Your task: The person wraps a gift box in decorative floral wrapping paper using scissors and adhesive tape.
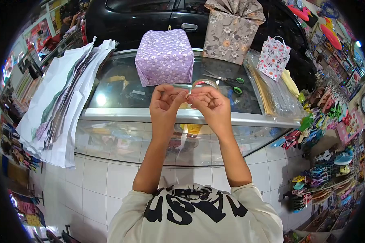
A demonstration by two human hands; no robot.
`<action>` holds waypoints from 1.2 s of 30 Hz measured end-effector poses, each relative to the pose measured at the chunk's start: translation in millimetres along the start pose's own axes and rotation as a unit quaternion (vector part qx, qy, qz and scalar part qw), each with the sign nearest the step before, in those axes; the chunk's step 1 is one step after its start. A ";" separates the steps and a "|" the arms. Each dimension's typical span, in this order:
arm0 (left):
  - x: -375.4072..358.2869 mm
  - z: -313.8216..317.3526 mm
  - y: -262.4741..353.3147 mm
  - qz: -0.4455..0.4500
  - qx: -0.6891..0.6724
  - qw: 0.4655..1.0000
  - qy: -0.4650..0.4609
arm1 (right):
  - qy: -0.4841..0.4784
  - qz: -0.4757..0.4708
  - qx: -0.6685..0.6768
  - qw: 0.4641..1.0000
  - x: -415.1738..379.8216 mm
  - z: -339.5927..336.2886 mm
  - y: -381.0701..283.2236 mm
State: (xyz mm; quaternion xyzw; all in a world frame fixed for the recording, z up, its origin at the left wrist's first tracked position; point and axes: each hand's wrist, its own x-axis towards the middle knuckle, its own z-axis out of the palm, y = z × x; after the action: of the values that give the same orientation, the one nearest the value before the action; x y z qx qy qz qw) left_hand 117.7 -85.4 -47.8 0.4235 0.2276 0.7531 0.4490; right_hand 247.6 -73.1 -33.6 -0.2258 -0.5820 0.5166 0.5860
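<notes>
My left hand [165, 101] and my right hand [212, 101] meet over the front edge of the glass counter [121, 112]. Thumbs and fingertips of both are pinched together on a small whitish piece [189, 94], too small to name for certain. Just behind my right hand lies a roll of tape [205, 81], partly hidden by the fingers. Beyond my hands stands a box wrapped in purple flowered paper [165, 58]. Scissors with green-and-black handles [223, 77] rest open on the glass, to the right of the tape.
Large paper sheets [54, 95] hang over the counter's left end. A grey floral wrapped package [231, 36] with a fanned top stands at the back. Right of it are a small floral gift bag [273, 58] and plastic-sleeved sheets [273, 95]. A black car [150, 18] is behind.
</notes>
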 end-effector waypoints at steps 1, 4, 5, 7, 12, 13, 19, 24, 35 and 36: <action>0.1 -2.0 0.8 0.000 0.001 1.000 0.006 | -0.001 -0.002 0.000 1.000 -0.3 1.7 1.3; 1.9 -10.5 1.9 0.018 0.027 0.998 0.054 | 0.000 -0.011 -0.026 1.000 1.2 5.6 5.0; 2.7 -14.1 2.0 0.023 0.025 0.998 0.052 | 0.002 -0.014 -0.039 0.999 1.9 6.7 6.2; 4.9 -21.5 2.6 0.032 0.021 0.998 0.045 | -0.009 -0.019 -0.054 0.998 4.0 10.4 6.8; 7.7 -29.1 11.9 0.072 0.061 0.995 -0.041 | -0.010 -0.051 -0.113 0.992 10.4 19.2 9.7; 8.2 -31.1 12.4 0.089 0.081 0.990 -0.068 | -0.012 -0.060 -0.122 0.991 11.4 21.0 9.6; 18.5 -49.9 14.2 0.088 0.082 0.984 -0.132 | -0.009 -0.109 -0.174 0.979 17.3 32.4 11.5; 27.9 -66.2 19.7 0.065 0.062 0.986 -0.141 | -0.016 -0.132 -0.229 0.964 20.9 40.5 16.2; 40.7 -98.1 31.2 0.051 0.061 0.988 -0.133 | -0.010 -0.098 -0.217 0.971 25.4 71.3 25.4; 40.7 -101.3 32.6 0.046 0.057 0.988 -0.134 | -0.007 -0.097 -0.214 0.972 24.7 74.2 27.1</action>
State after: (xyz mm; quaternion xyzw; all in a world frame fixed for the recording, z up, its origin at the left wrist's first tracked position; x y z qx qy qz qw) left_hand 6.9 -62.3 -61.1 0.5556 0.1883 0.6953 0.4152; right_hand 165.1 -66.8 -29.6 -0.2851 -0.7026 0.3224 0.5667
